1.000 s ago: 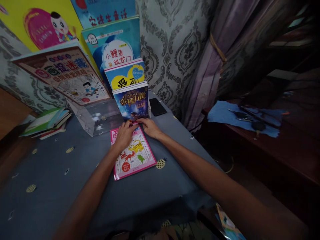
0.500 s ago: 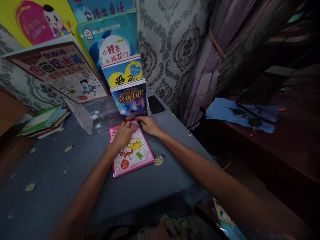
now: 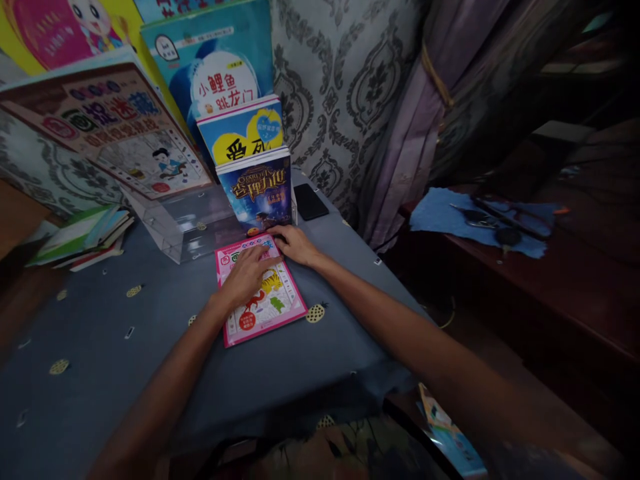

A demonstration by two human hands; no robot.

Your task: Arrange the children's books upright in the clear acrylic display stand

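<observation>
A pink-bordered children's book (image 3: 277,317) lies flat on the table, its cover showing a yellow tiger, a red fox and a green leaf. My left hand (image 3: 246,272) rests palm down across the cover's upper middle, fingers extended and pressed to it. At the book's top right corner is my right hand (image 3: 296,248), its index finger stretched along the top edge and its thumb lower beside the corner. Just behind the fingers, a dark blue book (image 3: 260,193) stands upright at the front of a clear stepped rack (image 3: 173,233).
Taller books rise behind, including a blue-and-yellow one (image 3: 250,137) and a teal one (image 3: 210,60). A brown-bordered book (image 3: 120,127) leans at left. A black phone (image 3: 310,202) lies right of the rack, a book stack (image 3: 83,237) far left. A blue cloth (image 3: 440,217) holds tools.
My left hand has slid slightly toward me over the cover, uncovering more of the title. My right hand stays at the top right corner. The view has shifted a little.
</observation>
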